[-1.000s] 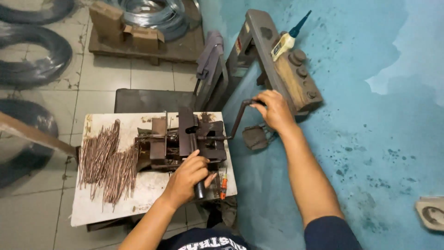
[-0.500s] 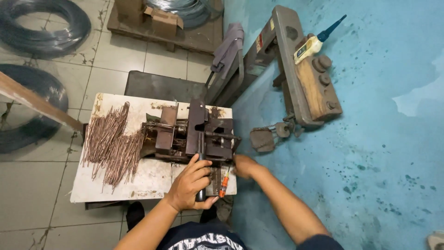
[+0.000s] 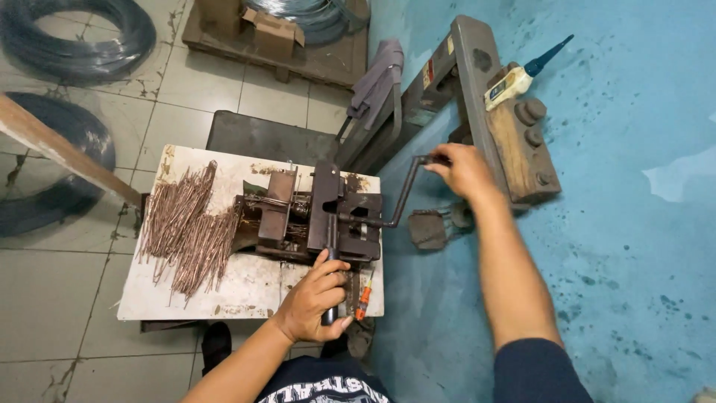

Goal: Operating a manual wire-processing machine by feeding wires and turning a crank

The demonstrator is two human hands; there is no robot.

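Rusty metal dominates the work area. Left hand (image 3: 317, 298) has its grip closed around a dark lever (image 3: 330, 287) at the near edge of the white table (image 3: 246, 287). Beside it lies an orange-handled tool (image 3: 363, 297). Just beyond, a bending machine (image 3: 317, 216) sits on the table, with cut wire pieces (image 3: 186, 227) heaped to its left. Right hand (image 3: 462, 170) has its grip closed on the crank handle (image 3: 406, 190), raised at the machine's right side. Farther off, wire coils (image 3: 71, 37) lie on the tiled floor (image 3: 186, 82).
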